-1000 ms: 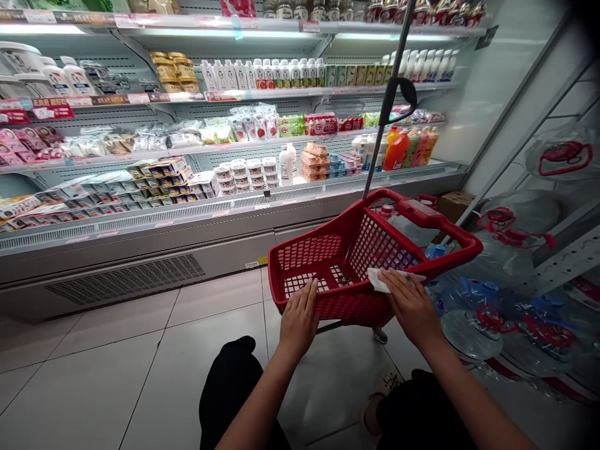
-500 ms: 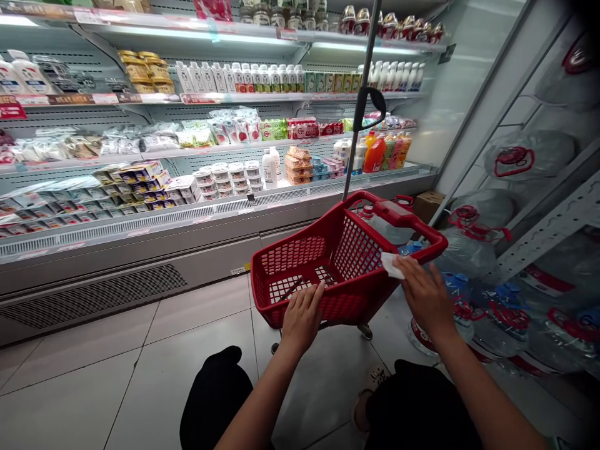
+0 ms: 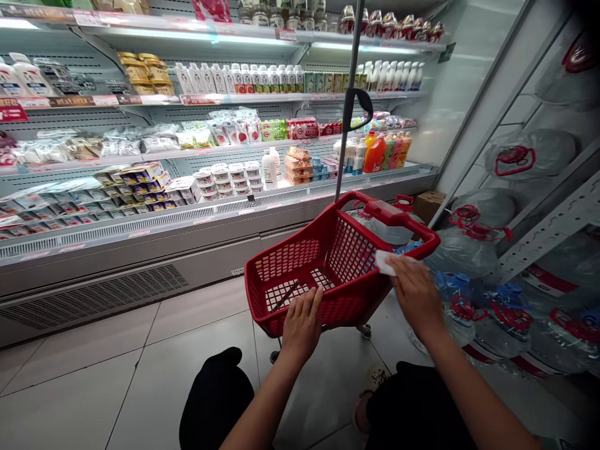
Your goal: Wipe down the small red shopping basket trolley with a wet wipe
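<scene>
In front of me stands a red plastic shopping cart (image 3: pixel 323 306) with a lattice basket and a loop handle; a tall dark pole with a black grip (image 3: pixel 347 109) rises behind it. My left hand (image 3: pixel 302 322) is closed over the near rim of the basket, fingertips on the inner side. At the rim's right end, below the handle, my right hand (image 3: pixel 415 290) presses a folded white tissue (image 3: pixel 385 262) against the red plastic. Its thumb is hidden. A thin dark strip (image 3: pixel 285 295) shows at the basket's bottom.
Behind the cart runs a refrigerated shelf (image 3: pixel 210 215) stocked with yogurt tubs, milk bottles and cartons. Large water bottles (image 3: pixel 462 319) crowd the floor and rack on my right. My knees (image 3: pixel 218 394) frame the tiled floor below.
The cart has shifted slightly to the left and toward me, its pole with it. My right hand and the tissue have moved a little left along the rim; my left hand keeps its hold.
</scene>
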A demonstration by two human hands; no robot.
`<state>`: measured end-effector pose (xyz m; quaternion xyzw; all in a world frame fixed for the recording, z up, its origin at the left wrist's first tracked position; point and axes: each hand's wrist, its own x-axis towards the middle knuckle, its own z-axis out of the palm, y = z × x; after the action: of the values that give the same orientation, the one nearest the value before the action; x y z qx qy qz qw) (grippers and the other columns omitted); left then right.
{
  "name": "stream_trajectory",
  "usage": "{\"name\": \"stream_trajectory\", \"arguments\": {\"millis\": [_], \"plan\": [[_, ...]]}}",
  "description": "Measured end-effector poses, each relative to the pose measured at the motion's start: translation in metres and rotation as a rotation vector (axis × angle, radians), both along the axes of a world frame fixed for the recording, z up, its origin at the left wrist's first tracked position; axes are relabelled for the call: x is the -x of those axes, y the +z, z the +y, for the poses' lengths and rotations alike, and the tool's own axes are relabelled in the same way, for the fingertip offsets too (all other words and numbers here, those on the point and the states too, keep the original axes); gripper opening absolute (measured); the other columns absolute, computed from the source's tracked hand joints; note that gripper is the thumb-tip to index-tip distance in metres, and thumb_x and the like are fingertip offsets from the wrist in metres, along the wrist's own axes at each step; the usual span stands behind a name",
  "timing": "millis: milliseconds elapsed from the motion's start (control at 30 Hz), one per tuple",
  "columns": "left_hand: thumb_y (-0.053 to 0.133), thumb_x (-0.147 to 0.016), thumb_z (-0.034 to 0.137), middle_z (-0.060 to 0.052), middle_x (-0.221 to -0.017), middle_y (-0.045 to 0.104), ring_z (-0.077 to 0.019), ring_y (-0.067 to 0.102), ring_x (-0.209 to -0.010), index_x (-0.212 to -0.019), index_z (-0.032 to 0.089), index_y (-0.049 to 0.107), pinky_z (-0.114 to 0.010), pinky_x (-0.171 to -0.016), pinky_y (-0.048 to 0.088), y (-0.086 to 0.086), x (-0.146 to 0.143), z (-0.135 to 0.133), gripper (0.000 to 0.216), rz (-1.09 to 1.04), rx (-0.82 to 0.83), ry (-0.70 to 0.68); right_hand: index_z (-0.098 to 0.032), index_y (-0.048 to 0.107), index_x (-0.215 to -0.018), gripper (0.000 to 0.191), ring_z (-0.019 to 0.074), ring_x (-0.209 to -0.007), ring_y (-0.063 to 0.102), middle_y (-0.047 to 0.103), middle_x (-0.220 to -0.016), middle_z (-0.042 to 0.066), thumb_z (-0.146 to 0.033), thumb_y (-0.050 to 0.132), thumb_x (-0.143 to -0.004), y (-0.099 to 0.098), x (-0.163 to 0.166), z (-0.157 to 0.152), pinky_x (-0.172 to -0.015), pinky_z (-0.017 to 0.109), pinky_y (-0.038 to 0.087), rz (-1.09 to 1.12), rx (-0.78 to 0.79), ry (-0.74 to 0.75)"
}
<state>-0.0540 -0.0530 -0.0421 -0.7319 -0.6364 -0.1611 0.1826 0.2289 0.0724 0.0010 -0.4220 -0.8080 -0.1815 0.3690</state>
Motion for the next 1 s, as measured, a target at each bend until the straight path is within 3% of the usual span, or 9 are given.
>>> {"name": "stream_trajectory", "arguments": {"millis": [167, 333, 400, 467, 567, 633, 833, 900, 1000], "plan": [[0.052, -0.099, 0.023, -0.006, -0.167, 0.037, -0.0263, 0.044, -0.145, -0.167, 0.019, 0.024, -0.043, -0.121, 0.036, 0.000, -0.002, -0.003, 0.073, 0.018, 0.005, 0.026, -0.027, 0.027, -0.165, 0.061, 0.0196, -0.145, 0.049, 0.052, -0.157, 0.002, -0.017, 0.039, -0.106, -0.007, 0.033, -0.018, -0.128, 0.046, 0.027, -0.209, 0.075, 0.218], [0.051, -0.097, 0.019, -0.007, -0.169, 0.034, -0.0258, 0.044, -0.145, -0.167, 0.019, 0.020, -0.043, -0.120, 0.037, 0.000, -0.003, -0.007, 0.076, 0.036, -0.001, 0.034, -0.029, 0.030, -0.164, 0.058, 0.0234, -0.147, 0.047, 0.052, -0.157, 0.004, -0.022, 0.038, -0.107, 0.003, -0.008, 0.012, -0.128, 0.052, 0.025, -0.033, 0.025, 0.034], [0.051, -0.096, 0.019, -0.008, -0.169, 0.033, -0.0272, 0.044, -0.144, -0.167, 0.017, 0.020, -0.044, -0.119, 0.037, -0.001, -0.006, -0.007, 0.078, 0.021, -0.008, 0.046, -0.027, 0.031, -0.164, 0.057, 0.0253, -0.149, 0.045, 0.052, -0.157, 0.005, -0.023, 0.039, -0.107, 0.001, -0.010, 0.016, -0.127, 0.052, 0.027, 0.041, 0.015, -0.023], [0.053, -0.095, 0.019, -0.009, -0.170, 0.032, -0.0283, 0.044, -0.144, -0.167, 0.017, 0.020, -0.046, -0.119, 0.038, -0.003, -0.009, -0.006, 0.079, 0.007, -0.020, 0.052, -0.026, 0.029, -0.165, 0.059, 0.0247, -0.148, 0.045, 0.054, -0.156, 0.006, -0.022, 0.039, -0.107, -0.005, 0.006, 0.008, -0.126, 0.051, 0.030, 0.031, 0.016, 0.020], [0.053, -0.095, 0.019, -0.010, -0.169, 0.034, -0.0283, 0.046, -0.142, -0.168, 0.018, 0.018, -0.045, -0.117, 0.040, -0.004, -0.010, -0.006, 0.081, 0.011, -0.031, 0.057, -0.027, 0.024, -0.166, 0.063, 0.0205, -0.147, 0.047, 0.052, -0.157, 0.003, -0.017, 0.039, -0.105, -0.015, 0.037, -0.014, -0.127, 0.046, 0.031, -0.128, 0.075, 0.205], [0.052, -0.095, 0.018, -0.009, -0.169, 0.035, -0.0276, 0.047, -0.142, -0.168, 0.019, 0.017, -0.044, -0.117, 0.040, -0.003, -0.008, -0.008, 0.081, 0.027, -0.023, 0.053, -0.029, 0.024, -0.166, 0.064, 0.0190, -0.147, 0.047, 0.050, -0.159, 0.001, -0.015, 0.038, -0.105, -0.016, 0.041, -0.021, -0.128, 0.045, 0.029, -0.205, 0.100, 0.270], [0.051, -0.097, 0.018, -0.009, -0.170, 0.030, -0.0271, 0.044, -0.144, -0.168, 0.018, 0.018, -0.044, -0.119, 0.036, -0.002, -0.009, -0.010, 0.078, 0.028, -0.005, 0.052, -0.028, 0.033, -0.163, 0.057, 0.0247, -0.149, 0.044, 0.050, -0.159, 0.004, -0.020, 0.039, -0.107, -0.002, -0.012, 0.010, -0.127, 0.052, 0.028, -0.003, 0.040, 0.044], [0.051, -0.097, 0.020, -0.010, -0.171, 0.029, -0.0278, 0.043, -0.144, -0.168, 0.018, 0.018, -0.045, -0.119, 0.036, -0.002, -0.012, -0.009, 0.079, 0.013, -0.004, 0.058, -0.026, 0.033, -0.163, 0.057, 0.0259, -0.150, 0.042, 0.051, -0.158, 0.006, -0.021, 0.039, -0.107, -0.004, -0.007, 0.010, -0.126, 0.053, 0.029, 0.051, 0.023, 0.022], [0.052, -0.097, 0.021, -0.009, -0.171, 0.029, -0.0275, 0.043, -0.144, -0.168, 0.018, 0.017, -0.045, -0.119, 0.037, -0.004, -0.014, -0.006, 0.079, 0.000, -0.017, 0.061, -0.026, 0.028, -0.165, 0.061, 0.0238, -0.148, 0.045, 0.054, -0.156, 0.005, -0.018, 0.038, -0.106, -0.016, 0.024, -0.008, -0.125, 0.049, 0.032, -0.023, 0.027, 0.134]]}}
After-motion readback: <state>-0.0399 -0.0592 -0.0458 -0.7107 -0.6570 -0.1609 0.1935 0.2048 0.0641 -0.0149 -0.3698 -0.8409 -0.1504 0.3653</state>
